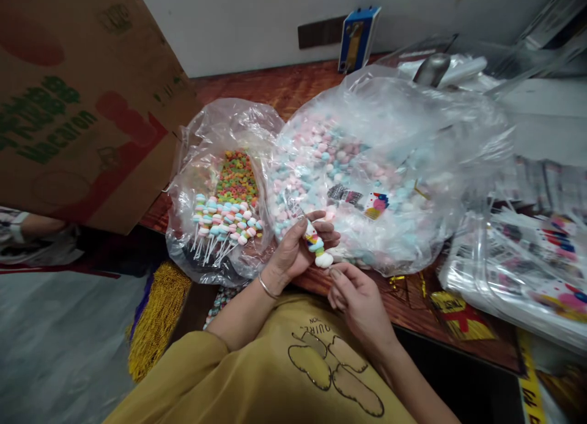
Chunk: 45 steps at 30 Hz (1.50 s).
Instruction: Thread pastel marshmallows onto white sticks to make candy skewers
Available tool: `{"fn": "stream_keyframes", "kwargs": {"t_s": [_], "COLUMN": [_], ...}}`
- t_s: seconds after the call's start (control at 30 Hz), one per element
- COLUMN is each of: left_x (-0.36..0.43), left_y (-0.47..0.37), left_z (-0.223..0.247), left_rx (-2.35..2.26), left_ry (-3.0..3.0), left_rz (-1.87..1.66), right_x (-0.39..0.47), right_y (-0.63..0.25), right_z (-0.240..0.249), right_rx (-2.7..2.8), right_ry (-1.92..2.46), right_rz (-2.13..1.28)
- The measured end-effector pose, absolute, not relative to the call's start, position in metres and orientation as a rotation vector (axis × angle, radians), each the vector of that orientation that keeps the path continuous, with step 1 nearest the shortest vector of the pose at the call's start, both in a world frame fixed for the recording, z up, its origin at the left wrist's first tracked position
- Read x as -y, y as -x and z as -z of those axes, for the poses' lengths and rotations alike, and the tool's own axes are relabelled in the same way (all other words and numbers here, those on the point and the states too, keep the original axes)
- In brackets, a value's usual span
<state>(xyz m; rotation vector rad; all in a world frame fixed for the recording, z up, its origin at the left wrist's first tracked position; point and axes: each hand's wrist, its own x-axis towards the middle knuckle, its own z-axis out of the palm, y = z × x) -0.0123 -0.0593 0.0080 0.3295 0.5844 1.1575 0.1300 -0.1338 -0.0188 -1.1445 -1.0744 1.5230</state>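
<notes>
Both hands working on one marshmallow stick

At far left, a brown cardboard box with green lettering (151,57) is leaning over the edge of a reddish-brown wooden table (287,84). Beside it, a crumpled clear plastic bag (229,115) is holding small orange, green and yellow candies (237,178) and a row of pastel marshmallow sticks with white stems (227,222). Next, the left hand (293,249) is curling its fingers and thumb around a marshmallow stick in white, blue and yellow (316,246), which is slanting above the table's front edge. The right hand (358,295) is pinching its lower end between thumb and forefinger. Behind the hands, a large clear bag of pink, blue and white marshmallows (380,100) is spreading across the table. At far right, printed clear plastic packets (486,265) are lying stacked near a gold-and-red packet (463,314).
</notes>
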Motion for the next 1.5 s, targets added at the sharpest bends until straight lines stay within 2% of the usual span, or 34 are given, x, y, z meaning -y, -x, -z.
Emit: {"fn": "stream_keyframes", "kwargs": {"t_s": [0.07,0.17,0.2,0.27,0.33,0.4,0.47,0.57,0.6,0.67,0.73,0.9,0.97,1.03,1.13,1.4,1.5], "left_x": [0.060,0.060,0.060,0.060,0.060,0.061,0.061,0.061,0.061,0.061,0.060,0.059,0.061,0.063,0.065,0.061,0.061], "left_y": [0.010,0.003,0.001,-0.002,-0.004,-0.003,-0.001,0.002,0.002,0.002,0.001,-0.002,-0.003,-0.005,-0.004,0.007,0.005], "left_z": [-0.009,-0.009,-0.008,-0.007,-0.007,-0.007,-0.008,-0.009,-0.010,-0.010,-0.011,-0.013,-0.013,-0.013,-0.012,-0.017,-0.021], "left_rx": [-0.642,-0.748,-0.772,-0.791,-0.772,-0.738,-0.704,-0.669,-0.669,-0.695,-0.744,-0.839,-0.851,-0.863,-0.866,-0.694,-0.729], "left_ry": [-0.350,-0.289,-0.262,-0.218,-0.183,-0.167,-0.182,-0.214,-0.220,-0.233,-0.246,-0.235,-0.249,-0.277,-0.335,-0.357,-0.350], "left_rz": [-1.177,-1.202,-1.210,-1.237,-1.283,-1.312,-1.317,-1.295,-1.283,-1.267,-1.268,-1.296,-1.306,-1.317,-1.302,-1.199,-1.203], "right_x": [0.132,0.129,0.127,0.126,0.126,0.127,0.129,0.129,0.128,0.129,0.130,0.129,0.127,0.126,0.126,0.127,0.126], "right_y": [-0.131,-0.134,-0.135,-0.135,-0.135,-0.134,-0.134,-0.134,-0.134,-0.134,-0.135,-0.139,-0.141,-0.142,-0.141,-0.136,-0.135], "right_z": [0.021,0.026,0.027,0.028,0.028,0.027,0.026,0.025,0.025,0.025,0.026,0.029,0.030,0.030,0.028,0.022,0.021], "right_rx": [1.434,1.850,1.923,1.971,1.908,1.742,1.468,0.970,0.853,0.823,1.070,1.827,1.965,2.006,1.890,0.859,0.749], "right_ry": [1.253,1.191,1.148,1.114,1.158,1.238,1.270,1.090,1.013,0.990,1.137,1.323,1.299,1.292,1.320,1.110,1.045], "right_rz": [-0.966,-0.100,0.081,0.232,0.117,-0.257,-0.847,-1.740,-1.909,-1.933,-1.578,-0.185,0.138,0.244,-0.005,-1.612,-1.719]}}
